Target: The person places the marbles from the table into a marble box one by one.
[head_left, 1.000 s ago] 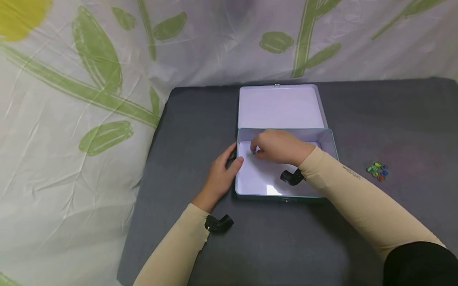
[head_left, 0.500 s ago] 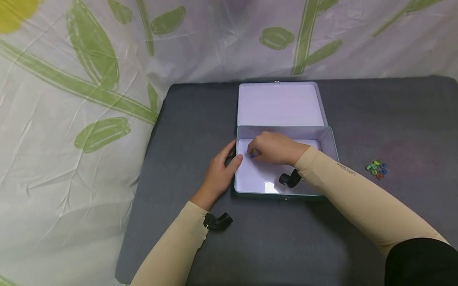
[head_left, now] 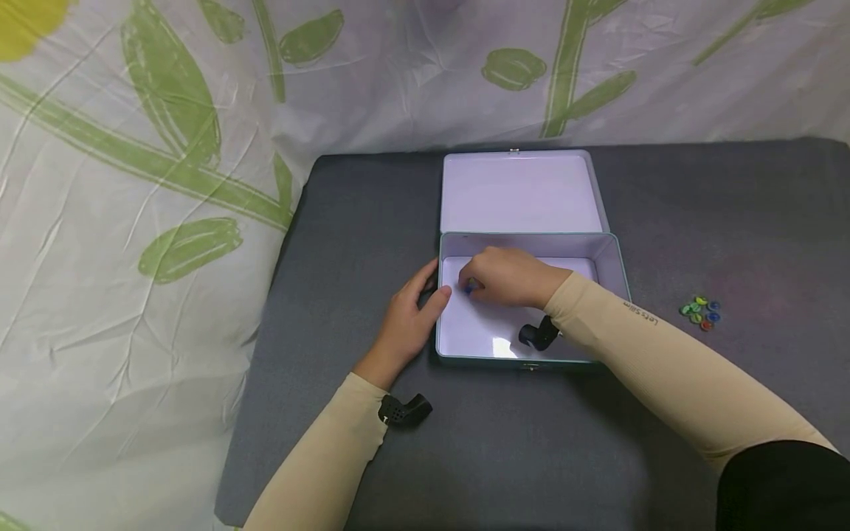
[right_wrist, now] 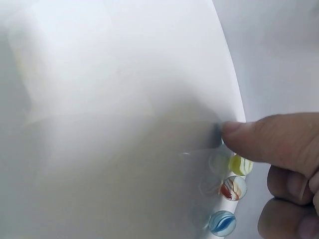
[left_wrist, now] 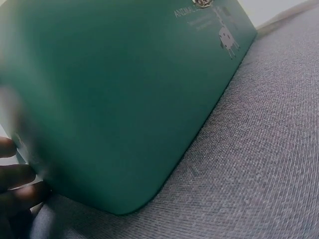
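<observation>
A hinged tin box [head_left: 491,346], green outside and white inside, stands with its lid [head_left: 521,192] folded back. My left hand [head_left: 405,328] rests against its left side, thumb at the rim and fingers nearly straight along the outer wall. Inside the box my right hand [head_left: 508,279] pinches a small blue marble [head_left: 469,290], mostly hidden by the fingers. In the right wrist view a yellow marble [right_wrist: 240,164], a red-and-white marble [right_wrist: 233,188] and a blue-swirled marble [right_wrist: 222,223] sit in a line below the thumb [right_wrist: 269,139].
Several coloured marbles [head_left: 697,313] lie in a cluster on the grey tabletop [head_left: 730,221], right of the box. A leaf-patterned sheet [head_left: 398,88] hangs behind and left of the table. The right forearm [head_left: 664,354] crosses the box's front right corner.
My right hand has shifted slightly left and lower inside the box, and the blue marble at its fingertips shows less. The left hand keeps its place. The view has tilted slightly.
</observation>
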A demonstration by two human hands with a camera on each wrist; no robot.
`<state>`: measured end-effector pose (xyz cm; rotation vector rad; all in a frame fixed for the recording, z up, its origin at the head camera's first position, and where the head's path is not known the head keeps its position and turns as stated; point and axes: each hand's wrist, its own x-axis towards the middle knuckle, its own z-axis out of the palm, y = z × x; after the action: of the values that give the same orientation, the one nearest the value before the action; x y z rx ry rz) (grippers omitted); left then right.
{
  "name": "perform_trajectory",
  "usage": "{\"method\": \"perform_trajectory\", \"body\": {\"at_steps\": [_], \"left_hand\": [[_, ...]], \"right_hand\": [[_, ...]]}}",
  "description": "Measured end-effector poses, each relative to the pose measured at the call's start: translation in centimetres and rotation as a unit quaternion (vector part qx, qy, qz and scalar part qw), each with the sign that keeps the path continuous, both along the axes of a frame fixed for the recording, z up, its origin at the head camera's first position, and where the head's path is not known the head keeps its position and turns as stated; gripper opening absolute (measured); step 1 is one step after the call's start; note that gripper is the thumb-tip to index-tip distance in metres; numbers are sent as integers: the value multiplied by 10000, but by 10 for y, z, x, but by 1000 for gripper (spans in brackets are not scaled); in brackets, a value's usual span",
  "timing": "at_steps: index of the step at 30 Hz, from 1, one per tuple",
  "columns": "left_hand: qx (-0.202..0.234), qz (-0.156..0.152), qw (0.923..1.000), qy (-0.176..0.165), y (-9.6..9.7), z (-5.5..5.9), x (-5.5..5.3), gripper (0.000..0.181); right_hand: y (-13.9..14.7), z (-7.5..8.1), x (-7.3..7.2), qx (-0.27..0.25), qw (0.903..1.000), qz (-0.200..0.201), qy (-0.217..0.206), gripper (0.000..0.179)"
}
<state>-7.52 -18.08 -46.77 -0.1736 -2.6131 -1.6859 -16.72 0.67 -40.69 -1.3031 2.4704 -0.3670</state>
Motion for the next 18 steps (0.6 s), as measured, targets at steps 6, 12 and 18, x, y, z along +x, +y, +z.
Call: {"method": "perform_trajectory", "body": {"at_steps": [6, 12, 18], "left_hand": [[39, -17, 10000, 54, -1, 1, 1, 58], [-25, 6, 10000, -3, 0, 3, 1, 57], [-3, 1, 10000, -61, 0, 3, 1, 58]], "right_hand": [[0, 2, 0, -36, 10000, -46, -53, 22], [1, 4, -1, -113, 9998, -99, -119, 25], [2, 4, -1, -129, 9996, -174, -172, 24]]}}
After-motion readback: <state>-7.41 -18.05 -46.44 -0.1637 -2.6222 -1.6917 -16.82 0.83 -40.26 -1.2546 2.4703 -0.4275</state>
